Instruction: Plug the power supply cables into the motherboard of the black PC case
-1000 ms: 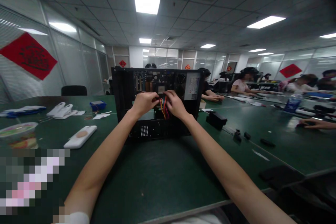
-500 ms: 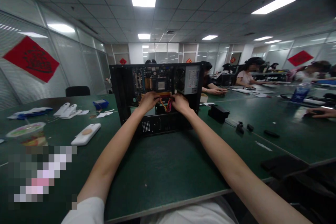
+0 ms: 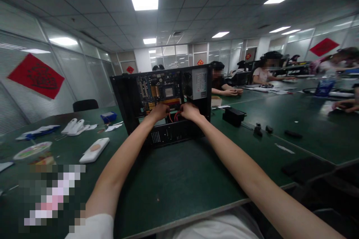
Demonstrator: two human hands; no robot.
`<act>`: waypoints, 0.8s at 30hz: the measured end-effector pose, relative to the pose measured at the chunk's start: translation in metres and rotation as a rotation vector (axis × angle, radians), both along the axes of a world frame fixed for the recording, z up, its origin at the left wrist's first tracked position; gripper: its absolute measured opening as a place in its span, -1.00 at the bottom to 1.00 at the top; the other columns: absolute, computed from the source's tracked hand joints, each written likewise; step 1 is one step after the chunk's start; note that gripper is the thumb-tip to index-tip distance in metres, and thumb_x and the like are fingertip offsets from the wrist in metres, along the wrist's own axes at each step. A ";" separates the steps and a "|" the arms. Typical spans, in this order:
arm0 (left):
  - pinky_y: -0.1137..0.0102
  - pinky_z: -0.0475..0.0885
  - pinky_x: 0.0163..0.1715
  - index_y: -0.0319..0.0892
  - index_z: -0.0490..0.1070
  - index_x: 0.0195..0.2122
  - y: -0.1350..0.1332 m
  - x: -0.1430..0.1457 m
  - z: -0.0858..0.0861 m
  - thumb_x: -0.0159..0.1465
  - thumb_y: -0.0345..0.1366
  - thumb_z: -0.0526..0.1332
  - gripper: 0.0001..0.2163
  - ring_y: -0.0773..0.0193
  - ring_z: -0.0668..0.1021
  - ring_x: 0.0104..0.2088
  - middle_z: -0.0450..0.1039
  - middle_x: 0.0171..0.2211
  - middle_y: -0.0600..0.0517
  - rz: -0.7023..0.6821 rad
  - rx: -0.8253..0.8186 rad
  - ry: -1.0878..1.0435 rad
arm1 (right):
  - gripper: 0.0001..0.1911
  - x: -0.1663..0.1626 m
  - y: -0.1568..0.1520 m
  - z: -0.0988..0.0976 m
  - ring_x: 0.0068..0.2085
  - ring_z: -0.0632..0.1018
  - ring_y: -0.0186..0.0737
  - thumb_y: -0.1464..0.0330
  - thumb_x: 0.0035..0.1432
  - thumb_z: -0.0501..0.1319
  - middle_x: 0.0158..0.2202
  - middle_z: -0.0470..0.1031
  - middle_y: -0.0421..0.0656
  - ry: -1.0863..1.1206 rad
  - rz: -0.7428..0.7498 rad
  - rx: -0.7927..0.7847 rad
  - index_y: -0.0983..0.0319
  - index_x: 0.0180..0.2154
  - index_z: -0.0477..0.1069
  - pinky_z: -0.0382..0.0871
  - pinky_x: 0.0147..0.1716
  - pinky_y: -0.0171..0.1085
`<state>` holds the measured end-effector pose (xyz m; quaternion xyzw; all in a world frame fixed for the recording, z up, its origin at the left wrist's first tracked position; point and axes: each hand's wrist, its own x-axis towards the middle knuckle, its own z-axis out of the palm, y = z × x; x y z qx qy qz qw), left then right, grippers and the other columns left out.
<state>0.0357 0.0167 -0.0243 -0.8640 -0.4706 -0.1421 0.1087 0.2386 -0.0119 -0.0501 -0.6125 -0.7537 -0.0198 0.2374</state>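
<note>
I see a dark green table (image 3: 196, 179) in a large office with ceiling light panels and glass partitions. A red sign (image 3: 36, 76) hangs on the left wall. Other people sit at tables on the far right.

Both arms reach forward into an open PC case (image 3: 126, 97) near the middle of the table. The left hand (image 3: 160, 112) and right hand (image 3: 190, 111) are close together, fingers curled shut. Each grips a bundle of red wires (image 3: 174, 116), which shows in the small gap between them, just below the motherboard (image 3: 159, 91).

The case's open side faces me and its long axis runs left to right. Its power supply (image 3: 199, 84) is at the right end.

1 white phone cover (image 3: 94, 150) lies to the left of the case and 1 black box (image 3: 234, 115) to the right.
</note>
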 end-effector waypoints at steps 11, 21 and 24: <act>0.32 0.46 -0.08 -0.21 0.65 -0.14 -0.001 0.003 -0.006 0.28 -0.45 0.20 -0.76 0.05 0.63 -0.07 0.64 -0.14 -0.19 0.033 0.087 0.009 | -0.71 0.000 0.001 0.000 -0.09 0.65 -0.02 0.28 0.16 0.31 -0.07 0.64 0.06 -0.009 0.022 -0.050 0.22 -0.09 0.62 0.47 -0.16 -0.27; 0.30 0.47 -0.07 -0.21 0.63 -0.11 -0.008 0.005 -0.008 0.32 -0.39 0.21 -0.79 0.01 0.64 -0.04 0.63 -0.10 -0.22 0.109 0.094 0.019 | -0.70 -0.001 0.000 0.001 -0.10 0.65 -0.04 0.27 0.17 0.29 -0.10 0.64 0.06 -0.016 0.051 -0.054 0.23 -0.09 0.63 0.45 -0.18 -0.29; 0.27 0.48 -0.07 -0.22 0.62 -0.09 -0.008 0.005 -0.008 0.33 -0.36 0.21 -0.78 -0.04 0.63 -0.02 0.62 -0.09 -0.24 0.130 0.091 0.022 | -0.70 -0.001 -0.001 0.001 -0.10 0.65 -0.03 0.28 0.16 0.29 -0.10 0.65 0.06 -0.018 0.056 -0.054 0.24 -0.09 0.63 0.45 -0.18 -0.29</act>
